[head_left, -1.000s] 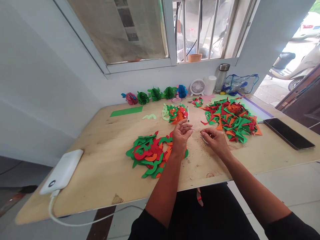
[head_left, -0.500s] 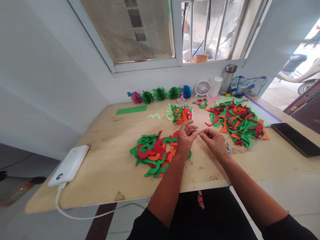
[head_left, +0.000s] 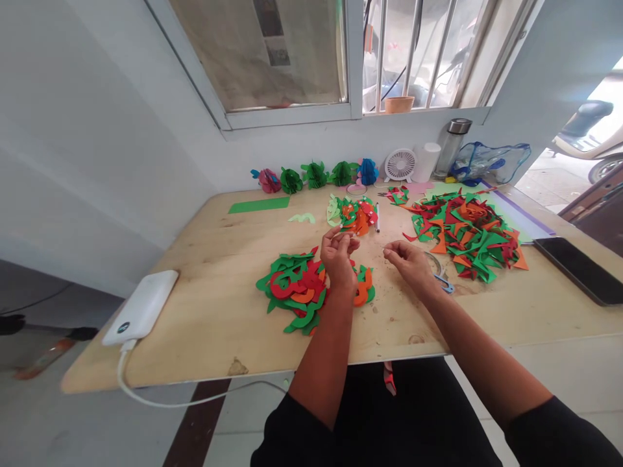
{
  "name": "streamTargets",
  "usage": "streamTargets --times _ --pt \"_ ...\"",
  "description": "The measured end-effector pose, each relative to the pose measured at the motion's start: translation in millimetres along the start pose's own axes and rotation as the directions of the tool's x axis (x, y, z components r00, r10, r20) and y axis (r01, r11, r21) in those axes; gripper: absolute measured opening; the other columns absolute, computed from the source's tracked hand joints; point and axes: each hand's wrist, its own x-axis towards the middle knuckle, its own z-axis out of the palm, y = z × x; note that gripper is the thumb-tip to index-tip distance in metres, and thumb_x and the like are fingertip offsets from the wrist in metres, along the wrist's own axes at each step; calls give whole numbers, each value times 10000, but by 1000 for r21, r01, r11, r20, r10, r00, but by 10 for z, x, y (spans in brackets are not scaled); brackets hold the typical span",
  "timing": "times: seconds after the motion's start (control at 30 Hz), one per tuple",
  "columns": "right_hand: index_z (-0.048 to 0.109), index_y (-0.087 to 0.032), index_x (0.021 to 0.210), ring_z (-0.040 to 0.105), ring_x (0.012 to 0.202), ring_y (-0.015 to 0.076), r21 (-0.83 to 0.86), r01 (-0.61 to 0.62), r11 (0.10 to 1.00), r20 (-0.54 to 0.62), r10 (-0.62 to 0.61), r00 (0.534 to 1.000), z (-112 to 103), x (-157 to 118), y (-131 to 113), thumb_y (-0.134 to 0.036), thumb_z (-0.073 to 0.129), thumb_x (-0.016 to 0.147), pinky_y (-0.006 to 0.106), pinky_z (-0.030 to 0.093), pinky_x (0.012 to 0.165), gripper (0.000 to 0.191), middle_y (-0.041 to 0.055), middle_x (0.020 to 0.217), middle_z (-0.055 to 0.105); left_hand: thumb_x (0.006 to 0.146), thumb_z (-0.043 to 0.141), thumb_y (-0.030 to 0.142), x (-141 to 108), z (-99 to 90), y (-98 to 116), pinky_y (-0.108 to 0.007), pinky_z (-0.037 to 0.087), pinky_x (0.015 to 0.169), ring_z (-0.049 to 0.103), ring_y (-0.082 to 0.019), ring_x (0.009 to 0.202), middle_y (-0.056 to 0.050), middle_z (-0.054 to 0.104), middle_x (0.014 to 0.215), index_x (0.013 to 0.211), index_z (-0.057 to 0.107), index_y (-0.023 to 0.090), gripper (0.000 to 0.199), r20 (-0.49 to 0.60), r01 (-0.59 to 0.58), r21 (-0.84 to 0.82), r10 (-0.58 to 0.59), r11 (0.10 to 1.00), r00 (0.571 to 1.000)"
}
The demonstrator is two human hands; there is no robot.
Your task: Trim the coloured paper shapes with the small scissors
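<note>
My fingers (head_left: pixel 398 251) on both hands pinch, on what I cannot tell, while cutouts (head_left: pixel 288 283) lie heaped and a strip (head_left: pixel 259 205) near the table's (head_left: pixel 209 285) far-left corner seems uncut.

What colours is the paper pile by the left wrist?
The paper pile is green, red and orange; head view.
</note>
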Motion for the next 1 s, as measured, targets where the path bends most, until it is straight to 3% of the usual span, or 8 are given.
streamTargets --times 0.1,0.23,0.53,0.77,1.0 --pt "623 -166 854 520 618 130 -112 79 991 113 -67 991 102 50 73 -317 553 720 255 397 591 214 -13 644 579 683 617 261 6 -6 22 -242 489 614 600 -94 602 -12 648 813 989 537 192 324 -51 -16 11 16 1000 999" --pt "619 -194 973 552 632 129 -256 116 960 207 -63 976 204 57 188 -214 511 721 257 412 618 275 -14 707 638 684 605 256 7 -4 45 -237 486 598 596 -95 593 -14 645 799 975 537 190 306 -83 -37 26 39 999 996" --pt "595 -217 1077 576 618 126 -385 133 913 248 -36 968 283 -12 226 -184 521 738 236 409 582 349 -11 781 697 685 611 256 3 9 57 -239 474 590 585 -94 574 -9 634 780 977 536 183 310 -55 -61 26 63 998 997" --pt "606 -208 1034 553 597 121 -310 81 947 210 -15 978 299 -31 235 -203 518 726 241 409 586 321 -26 718 660 673 583 212 -3 24 58 -229 474 594 564 -77 551 -4 632 766 951 534 179 284 -62 -44 8 44 999 997" --pt "615 -163 956 455 528 100 16 -52 999 140 50 989 260 22 267 -276 574 674 236 362 528 306 -42 621 570 663 577 198 -8 36 75 -229 478 589 563 -77 539 -3 630 750 937 536 170 279 -66 -20 30 22 999 998"
